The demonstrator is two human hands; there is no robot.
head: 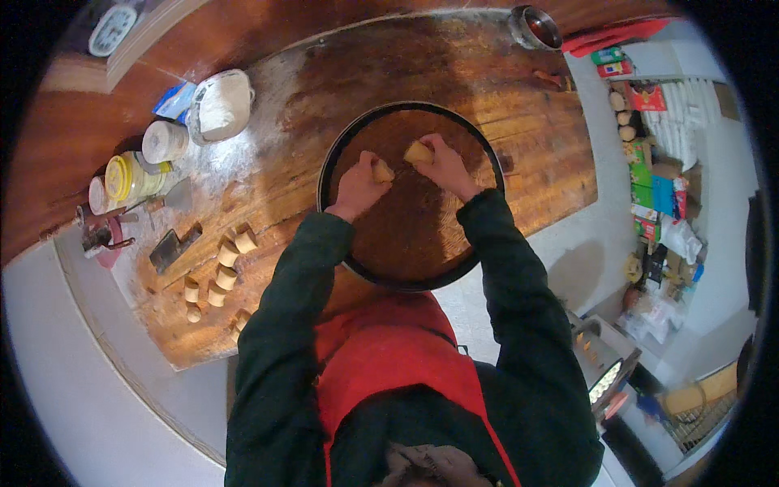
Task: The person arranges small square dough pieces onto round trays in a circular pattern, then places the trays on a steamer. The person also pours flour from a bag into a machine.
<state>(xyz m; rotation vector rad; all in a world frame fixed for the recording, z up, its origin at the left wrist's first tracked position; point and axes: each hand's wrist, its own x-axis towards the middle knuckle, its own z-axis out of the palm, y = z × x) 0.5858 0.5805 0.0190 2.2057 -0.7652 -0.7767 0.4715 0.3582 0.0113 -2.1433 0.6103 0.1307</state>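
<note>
A large round pan with a black rim [327, 164] lies in front of me, its brown inner surface shiny on the right side. Over its left half, my left hand [360, 187] grips a pale dough piece [382, 171]. A second dough piece [419, 153] is held in the fingers of my right hand [445, 165], above the pan's upper middle. The two pieces are apart. To the left, on the wooden worktop, stand several cut dough pieces [226, 277], and my left sleeve hides part of that area.
A dark-bladed scraper [164, 251] lies left of the dough pieces. Beyond it are a metal spatula [178, 195], a yellow-lidded jar [125, 176], a white tub [164, 141] and a basin of flour [222, 112]. A metal pot [535, 28] stands at the worktop's far right corner.
</note>
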